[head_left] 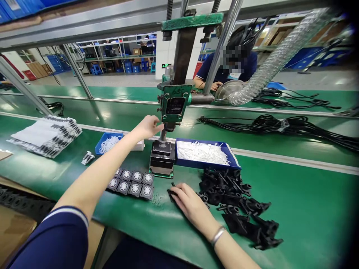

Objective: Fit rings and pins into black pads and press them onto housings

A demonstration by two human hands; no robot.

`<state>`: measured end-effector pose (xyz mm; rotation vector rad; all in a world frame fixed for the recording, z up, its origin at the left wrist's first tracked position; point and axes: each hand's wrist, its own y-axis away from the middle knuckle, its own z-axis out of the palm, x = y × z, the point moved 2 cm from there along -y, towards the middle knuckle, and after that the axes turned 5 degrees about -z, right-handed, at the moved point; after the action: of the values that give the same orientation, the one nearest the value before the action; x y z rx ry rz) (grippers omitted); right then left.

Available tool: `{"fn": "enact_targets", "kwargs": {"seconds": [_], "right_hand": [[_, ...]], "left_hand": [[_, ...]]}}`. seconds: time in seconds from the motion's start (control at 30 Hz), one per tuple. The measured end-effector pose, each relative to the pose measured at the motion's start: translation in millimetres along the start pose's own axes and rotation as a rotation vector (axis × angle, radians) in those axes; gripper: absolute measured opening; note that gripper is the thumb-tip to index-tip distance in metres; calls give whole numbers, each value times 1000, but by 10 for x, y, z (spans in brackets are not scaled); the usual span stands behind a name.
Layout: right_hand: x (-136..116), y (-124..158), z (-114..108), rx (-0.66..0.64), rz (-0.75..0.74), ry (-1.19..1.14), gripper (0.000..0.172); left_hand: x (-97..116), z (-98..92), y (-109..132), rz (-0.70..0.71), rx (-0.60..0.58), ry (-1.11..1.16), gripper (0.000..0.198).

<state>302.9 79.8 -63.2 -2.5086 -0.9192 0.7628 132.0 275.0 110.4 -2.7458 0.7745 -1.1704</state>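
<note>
My left hand is raised beside the ram of a green bench press. Its fingers are loosely bent and apart, and nothing shows in them. Below it is the press's black block base. My right hand rests low over the green table, its fingers closed on a small black plastic part that they mostly cover. To its right lies a loose pile of black plastic parts. Left of the press, small square fans with white swirl faces stand in rows, partly behind my left forearm.
A blue tray of white strips stands right of the press. A blue bin holds white rings. Stacked white sheets lie far left. Black cables and a foil duct are at right. A co-worker sits opposite.
</note>
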Motion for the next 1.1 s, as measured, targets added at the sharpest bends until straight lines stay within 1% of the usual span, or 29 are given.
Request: {"fn": "enact_targets", "kwargs": {"seconds": [0.07,0.1,0.13,0.2,0.23,0.3,0.37,0.47,0.57,0.73,0.83,0.9,0.97,1.1], "right_hand": [[15,-4,-7,44,19,-50,23],[24,-7,-6,48,32,-75,23],[34,-11,-1,42,48,-97,22],[50,-23,12,22,77,-131,19],[56,-30,18,17,89,-140,17],[63,-39,25,19,99,-147,14],[62,-39,28,12,100,-146,12],[52,-28,21,1,108,-141,13],[41,-23,8,3,117,-141,13],[30,-49,-5,16,109,-143,10],[31,-61,-9,22,115,-154,10],[37,-58,-12,21,124,-175,10],[49,-47,-12,15,136,-196,11],[92,-16,11,-1,173,-230,10]], "left_hand": [[-10,-124,520,19,30,-59,23],[-15,-129,803,88,-7,-146,25],[-33,-95,1081,145,-74,-238,27],[-105,36,1550,160,-139,-368,40],[-143,122,1721,165,-160,-412,45],[-213,291,1924,158,-184,-467,52],[-254,412,1975,152,-189,-492,53],[-257,484,1942,156,-183,-505,50],[-231,502,1954,165,-170,-533,45],[-247,502,2057,125,-70,-596,38],[-260,500,2079,98,-48,-576,35],[-236,527,2102,96,-59,-527,36],[-190,597,2158,101,-85,-428,38],[-129,844,2343,65,-137,-83,39]]}}
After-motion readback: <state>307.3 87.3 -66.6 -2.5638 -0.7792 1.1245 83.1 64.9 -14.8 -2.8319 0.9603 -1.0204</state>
